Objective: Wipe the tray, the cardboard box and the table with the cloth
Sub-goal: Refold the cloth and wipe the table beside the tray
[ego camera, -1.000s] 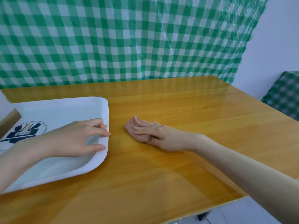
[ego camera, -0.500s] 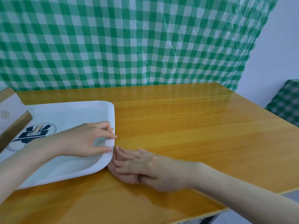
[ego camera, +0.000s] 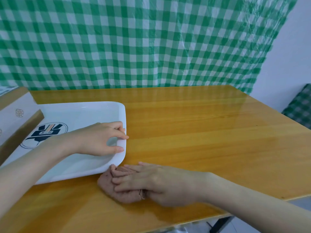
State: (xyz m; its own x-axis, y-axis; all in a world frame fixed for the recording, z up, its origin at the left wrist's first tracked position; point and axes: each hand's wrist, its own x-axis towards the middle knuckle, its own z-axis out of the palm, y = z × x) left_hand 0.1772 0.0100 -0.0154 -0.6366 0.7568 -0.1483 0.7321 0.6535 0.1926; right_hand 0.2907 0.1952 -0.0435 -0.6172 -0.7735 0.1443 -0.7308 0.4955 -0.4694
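A white tray [ego camera: 80, 113] with a dark round logo lies on the left of the glossy wooden table [ego camera: 202, 132]. My left hand [ego camera: 99, 138] grips the tray's right rim, fingers over the edge and thumb below. A pinkish-brown cloth [ego camera: 107, 185] lies flat on the table at the tray's near right corner. My right hand [ego camera: 151, 180] presses on the cloth with straight fingers, their tips close to the tray corner. A cardboard box [ego camera: 15, 113], white with brown edges, stands at the far left, partly out of view.
A green and white checked sheet [ego camera: 151, 42] hangs behind the table. The table's near edge runs along the lower right. A checked-covered piece of furniture [ego camera: 301, 108] stands at the right, past the table's corner.
My right hand has slid the cloth toward me and left, from the table's middle to the tray's near right corner. My left hand keeps its grip on the rim.
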